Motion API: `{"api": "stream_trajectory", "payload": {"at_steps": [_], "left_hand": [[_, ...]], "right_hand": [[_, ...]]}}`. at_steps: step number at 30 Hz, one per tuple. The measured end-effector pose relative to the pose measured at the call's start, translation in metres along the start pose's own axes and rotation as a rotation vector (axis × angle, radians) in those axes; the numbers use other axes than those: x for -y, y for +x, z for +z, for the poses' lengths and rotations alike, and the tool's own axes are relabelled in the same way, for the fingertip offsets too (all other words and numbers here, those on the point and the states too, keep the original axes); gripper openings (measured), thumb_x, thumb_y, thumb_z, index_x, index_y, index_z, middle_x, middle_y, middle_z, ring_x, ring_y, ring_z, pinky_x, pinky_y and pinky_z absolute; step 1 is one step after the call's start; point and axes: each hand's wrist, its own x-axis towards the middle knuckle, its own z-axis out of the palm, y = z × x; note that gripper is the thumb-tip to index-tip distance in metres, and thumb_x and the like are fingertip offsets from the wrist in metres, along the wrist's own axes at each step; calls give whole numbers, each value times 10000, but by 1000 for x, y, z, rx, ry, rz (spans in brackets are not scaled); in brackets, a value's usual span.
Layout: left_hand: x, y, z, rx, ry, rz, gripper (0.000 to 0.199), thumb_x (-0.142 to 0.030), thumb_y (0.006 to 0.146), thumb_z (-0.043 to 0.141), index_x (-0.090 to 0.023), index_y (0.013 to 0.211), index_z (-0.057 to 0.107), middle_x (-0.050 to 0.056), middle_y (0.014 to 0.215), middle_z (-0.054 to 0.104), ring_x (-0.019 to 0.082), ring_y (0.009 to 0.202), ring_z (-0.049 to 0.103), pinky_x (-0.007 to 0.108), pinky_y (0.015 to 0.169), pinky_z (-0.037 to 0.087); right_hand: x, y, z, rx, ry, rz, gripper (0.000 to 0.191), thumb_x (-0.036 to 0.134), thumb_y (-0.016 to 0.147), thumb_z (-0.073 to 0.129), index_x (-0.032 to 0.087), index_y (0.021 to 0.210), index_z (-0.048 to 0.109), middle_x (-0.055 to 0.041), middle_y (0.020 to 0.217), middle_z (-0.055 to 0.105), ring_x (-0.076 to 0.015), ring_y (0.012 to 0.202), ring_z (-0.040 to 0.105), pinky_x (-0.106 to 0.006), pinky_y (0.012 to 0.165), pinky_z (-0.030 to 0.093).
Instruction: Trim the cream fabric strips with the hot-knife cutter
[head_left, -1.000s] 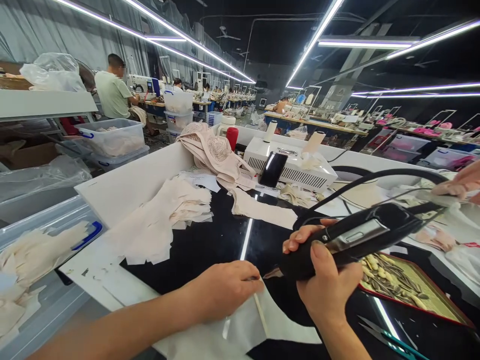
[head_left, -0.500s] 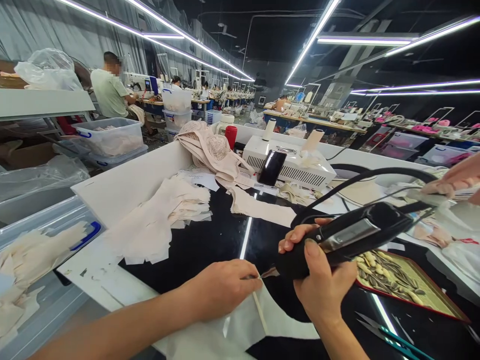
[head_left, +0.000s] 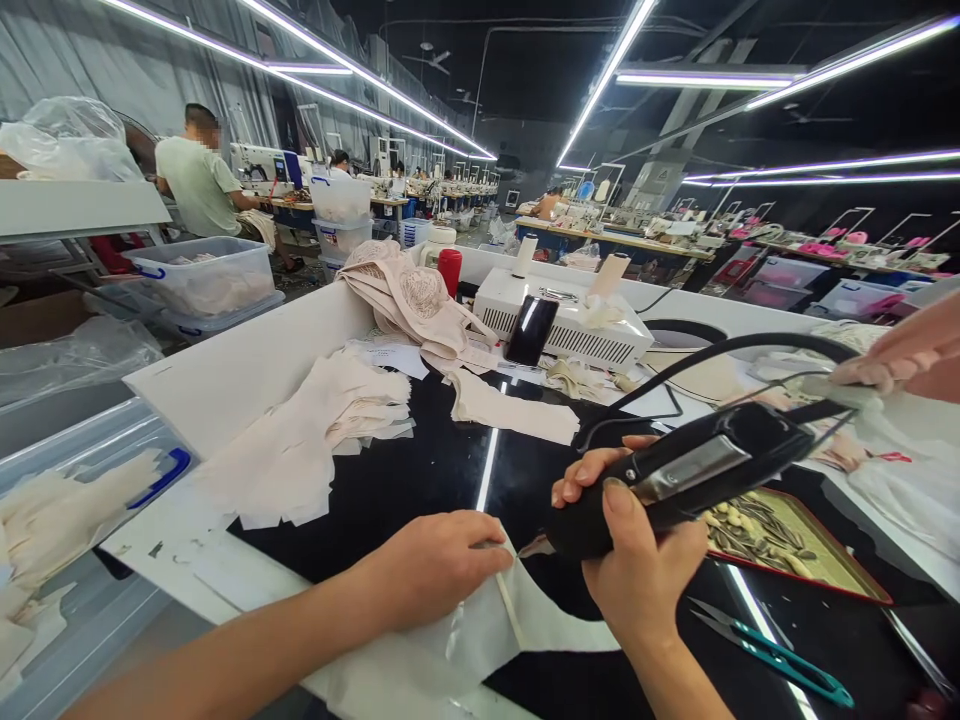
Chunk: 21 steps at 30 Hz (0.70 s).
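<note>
Nearest, the left hand (head_left: pixel 431 570) rests low on a worktable, its thumb and index finger pinched together on the upper edge of a cream fabric piece (head_left: pixel 559 622). The cloth lies beneath those fingers and spreads toward the wearer and to the right, a narrow strip (head_left: pixel 513 607) running down it from the fingertips. The right hand (head_left: pixel 637 560) is wrapped around a black corded handheld tool (head_left: pixel 690 470) with a silver plate; the tool's rounded front end is just right of the left fingertips, apart from them. Compared with half a second ago, both grips are unchanged; the view has swung slightly, so things sit further left and the teal thread snips (head_left: pixel 739 630) show more fully. Beyond the snips is a red-rimmed tray (head_left: pixel 836 540). Farther back lie stacked cream fabric pieces (head_left: pixel 270 450), a smartphone (head_left: pixel 531 330) and a lace-cupped bra (head_left: pixel 409 295). In the distance, a person in a light shirt (head_left: pixel 196 188) sits sewing.
</note>
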Motion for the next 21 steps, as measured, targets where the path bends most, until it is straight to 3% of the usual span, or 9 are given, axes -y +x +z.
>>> {"api": "stream_trajectory", "payload": {"at_steps": [9,15,21], "left_hand": [[0,5,-6,-19,59,118,237,-55,1033,503,-133,1167,681,106,1188,701,206,1109,676,348,1042,569],[-12,13,-9,52,29,104,165,-127,1035,550,-148,1056,713,76,1051,709,183,945,677,298,896,604],[-11,3,-6,32,-3,71,146,-111,1017,586,-167,1061,714,54,1087,706,182,942,669,297,854,606]], "right_hand": [[15,-1,-11,-9,20,-41,321,299,862,800,272,1127,622,31,771,652,-157,610,613,-302,553,547],[14,-6,-15,-13,5,-39,330,309,871,800,272,1134,603,32,786,658,-156,619,614,-318,571,570],[8,-8,-12,16,14,-36,327,300,903,792,274,1156,586,40,813,664,-147,636,631,-311,598,566]]}}
